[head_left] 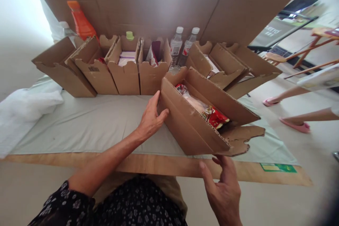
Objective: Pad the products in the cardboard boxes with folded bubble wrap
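A cardboard box (193, 123) with an open top stands at an angle on the cloth, pulled forward from the row. Inside it lies a red printed packet (215, 116) with a clear part. Its front flap (242, 136) is torn and folded outward. Against the box's left side rests my left hand (152, 118), thumb and fingers apart; its fingertips are partly hidden at the box's back corner. My right hand (222, 189) is just below the front end of the box, thumb spread from the curled fingers, with nothing in it. Whether its fingertips touch the box I cannot tell.
Several cardboard boxes (125, 74) line the back. Two clear bottles (176, 46) stand among them, and an orange bottle (82, 23) rises behind. White plastic wrapping (29, 109) lies left on the cloth-covered table (111, 123). A person's legs (304, 113) are at the right.
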Motion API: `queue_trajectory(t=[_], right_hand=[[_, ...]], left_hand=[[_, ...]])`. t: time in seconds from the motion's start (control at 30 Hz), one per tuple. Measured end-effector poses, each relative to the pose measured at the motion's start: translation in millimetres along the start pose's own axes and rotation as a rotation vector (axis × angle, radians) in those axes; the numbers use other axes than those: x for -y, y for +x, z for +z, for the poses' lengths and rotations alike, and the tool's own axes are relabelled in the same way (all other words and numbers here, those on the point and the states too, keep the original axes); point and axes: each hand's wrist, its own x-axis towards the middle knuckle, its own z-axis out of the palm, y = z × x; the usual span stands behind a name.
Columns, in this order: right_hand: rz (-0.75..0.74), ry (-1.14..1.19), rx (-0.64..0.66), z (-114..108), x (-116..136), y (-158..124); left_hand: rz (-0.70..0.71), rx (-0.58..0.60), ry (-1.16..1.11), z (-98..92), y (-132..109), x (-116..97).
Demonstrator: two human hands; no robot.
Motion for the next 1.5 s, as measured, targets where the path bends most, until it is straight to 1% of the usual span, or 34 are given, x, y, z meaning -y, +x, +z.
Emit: queue_trajectory(t=[0.07,0.13,0.23,0.3,0.37,0.43,0.57,0.7,0.8,0.97,1.07,1.13,1.23,1.33,1.43,1.5], right_hand=[[0.064,0.039,0.005,1.4,-13.8,9.6],[0.100,0.102,0.056,4.0,-30.6,25.5],[0.099,0.191,0.157,13.6,-50.9,48.9],[0.119,0.252,0.200,22.7,-54.8,59.4],[0.136,0.330,0.212,31.8,-50.0,66.3],[0.122,0.392,0.199,39.0,-39.3,71.9],[0.076,0.393,0.194,46.0,-16.7,85.1],[0.080,0.264,0.205,51.3,-6.1,101.8],[0.090,0.119,0.203,61.8,-3.6,119.7],[0.030,-0.044,0.144,93.5,3.2,162.4],[0.054,-0.125,0.136,113.7,9.5,187.7],[0.073,-0.163,0.138,123.2,12.0,199.2],[0.071,-0.179,0.131,125.9,11.6,203.3],[0.020,-0.149,0.153,117.2,10.9,192.6],[-0.107,-0.068,0.243,111.4,17.4,179.3],[-0.196,0.000,0.319,115.1,25.2,176.8]], left_hand=[[0.005,-0.019,0.019,10.5,-2.1,2.0],[0.008,-0.016,0.004,20.7,-10.0,4.8],[-0.004,0.045,-0.035,32.3,-20.5,10.7],[0.011,0.089,-0.039,37.0,-23.1,14.6],[0.051,0.130,-0.029,39.5,-23.1,17.0],[0.088,0.174,-0.020,40.3,-22.6,17.4],[0.116,0.239,-0.030,37.9,-22.9,16.2],[0.123,0.252,-0.077,33.9,-21.9,18.2],[0.099,0.252,-0.097,32.1,-20.0,21.1],[0.043,0.285,-0.076,30.4,-17.8,23.7],[0.031,0.325,-0.042,28.8,-17.3,24.9],[0.025,0.339,-0.026,27.2,-16.7,25.9],[0.011,0.328,-0.019,24.2,-15.2,26.8],[-0.009,0.297,-0.021,21.9,-13.9,26.1],[-0.025,0.286,-0.022,22.0,-13.7,25.2],[-0.023,0.285,-0.015,23.1,-13.9,25.2]])
